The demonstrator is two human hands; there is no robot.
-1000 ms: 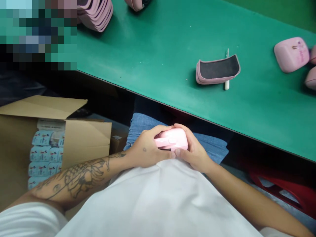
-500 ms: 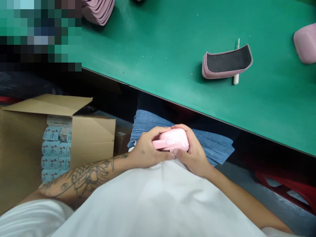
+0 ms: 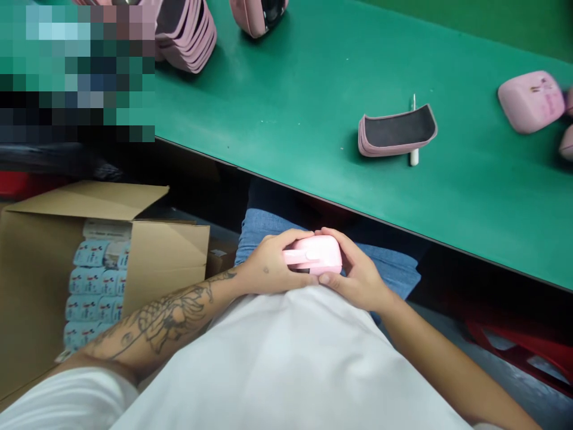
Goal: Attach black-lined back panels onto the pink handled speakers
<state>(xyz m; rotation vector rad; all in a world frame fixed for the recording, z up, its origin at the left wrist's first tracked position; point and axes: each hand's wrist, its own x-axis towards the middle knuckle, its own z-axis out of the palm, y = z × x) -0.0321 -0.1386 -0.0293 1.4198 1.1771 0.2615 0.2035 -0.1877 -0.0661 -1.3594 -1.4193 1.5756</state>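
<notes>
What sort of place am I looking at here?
Probably a small assembly or packing workshop, though no sign confirms it. It shows in the green work table, the stack of matching pink pieces on it, and the open carton holding rows of light-blue packages.

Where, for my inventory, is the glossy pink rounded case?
In the head view, the case is below, slightly right of centre, held between the bare left hand and right hand.

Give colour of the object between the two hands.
The held object is light pink; best seen in the head view.
</notes>
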